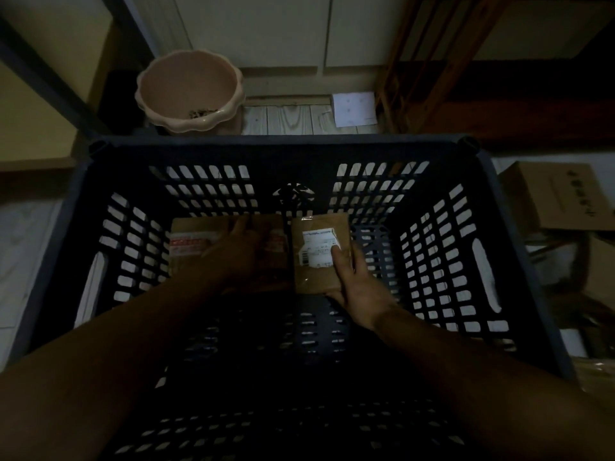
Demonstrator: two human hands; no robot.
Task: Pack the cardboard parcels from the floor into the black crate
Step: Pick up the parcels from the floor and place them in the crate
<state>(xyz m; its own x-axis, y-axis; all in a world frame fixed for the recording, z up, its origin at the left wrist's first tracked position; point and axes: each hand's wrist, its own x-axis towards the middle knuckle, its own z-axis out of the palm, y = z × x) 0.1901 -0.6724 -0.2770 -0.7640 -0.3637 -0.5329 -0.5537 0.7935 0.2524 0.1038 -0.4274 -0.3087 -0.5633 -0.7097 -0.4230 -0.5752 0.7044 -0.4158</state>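
The black slotted crate (pixel 459 247) fills most of the head view. Inside it, at the far end of the bottom, lie two cardboard parcels side by side. My left hand (pixel 233 251) rests flat on the wider left parcel (pixel 186 241), which has red-and-white tape; the fingers look straight, though the light is dim. My right hand (pixel 352 281) grips the smaller right parcel (pixel 316 271) at its near right corner, thumb on the white shipping label (pixel 316 244), fingers under the edge.
A pink flower pot (pixel 189 91) stands beyond the crate's far left corner. A white paper (pixel 354 109) lies on the wooden floor behind the crate. A cardboard box (pixel 559 197) sits right of the crate. Wooden shelving rises at the back right.
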